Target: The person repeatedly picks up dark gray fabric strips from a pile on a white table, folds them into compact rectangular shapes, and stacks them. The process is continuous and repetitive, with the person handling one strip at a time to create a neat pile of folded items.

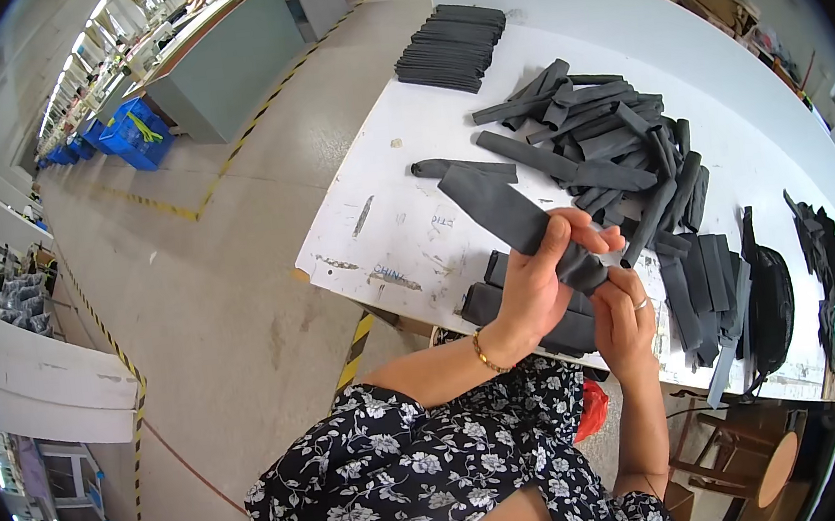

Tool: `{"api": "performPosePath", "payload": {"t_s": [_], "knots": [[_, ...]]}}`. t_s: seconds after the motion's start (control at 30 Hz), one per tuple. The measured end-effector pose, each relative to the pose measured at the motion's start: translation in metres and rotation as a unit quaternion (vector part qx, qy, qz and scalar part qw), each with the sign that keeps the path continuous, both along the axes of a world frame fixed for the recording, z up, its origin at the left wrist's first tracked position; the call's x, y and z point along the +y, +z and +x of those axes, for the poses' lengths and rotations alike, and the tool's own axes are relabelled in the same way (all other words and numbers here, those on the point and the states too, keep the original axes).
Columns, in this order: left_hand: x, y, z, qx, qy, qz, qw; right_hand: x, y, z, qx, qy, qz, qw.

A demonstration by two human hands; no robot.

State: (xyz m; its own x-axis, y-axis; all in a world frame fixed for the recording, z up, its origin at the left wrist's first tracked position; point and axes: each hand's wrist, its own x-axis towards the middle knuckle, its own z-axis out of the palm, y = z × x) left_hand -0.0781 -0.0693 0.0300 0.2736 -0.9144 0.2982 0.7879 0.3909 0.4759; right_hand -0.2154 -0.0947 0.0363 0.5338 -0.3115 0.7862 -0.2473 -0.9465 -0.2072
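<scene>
Both my hands grip one dark grey fabric sleeve (495,204) above the front edge of the white table (382,211). My left hand (540,279) pinches it near its middle, with the thumb on top, and its flat end points to the far left. At the near end, my right hand (622,308), a ring on one finger, holds the bunched fabric. Under my hands lie folded dark fabric pieces (486,303), partly hidden by my left wrist. Just beyond the held sleeve, another fabric tube (461,169) rests on the table.
A loose heap of dark fabric tubes (600,122) covers the table's middle. A neat stack (451,46) stands at the far corner. Flat strips (703,286) and a black pouch (771,309) lie at right. A wooden stool (738,456) stands below; a blue crate (136,134) is across the aisle.
</scene>
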Motion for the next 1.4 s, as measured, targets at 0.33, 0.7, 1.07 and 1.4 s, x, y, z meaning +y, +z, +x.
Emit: {"api": "performPosePath", "payload": {"t_s": [0.33, 0.7, 1.07, 1.4], "knots": [[0.012, -0.001, -0.006, -0.003, -0.012, -0.006, 1.0, 0.008, 0.002, 0.002, 0.009, 0.006, 0.044, 0.999], [0.015, -0.005, -0.011, 0.016, -0.035, 0.011, 0.999, 0.008, 0.006, 0.008, 0.007, 0.009, 0.012, 1.0], [-0.006, -0.006, 0.002, 0.0, -0.001, 0.024, 1.0, 0.018, -0.022, 0.018, -0.251, -0.024, 0.424, 0.87], [-0.011, -0.016, 0.02, -0.083, -0.013, -0.097, 0.992, 0.017, -0.005, 0.024, -0.297, -0.04, 0.347, 0.889]]}}
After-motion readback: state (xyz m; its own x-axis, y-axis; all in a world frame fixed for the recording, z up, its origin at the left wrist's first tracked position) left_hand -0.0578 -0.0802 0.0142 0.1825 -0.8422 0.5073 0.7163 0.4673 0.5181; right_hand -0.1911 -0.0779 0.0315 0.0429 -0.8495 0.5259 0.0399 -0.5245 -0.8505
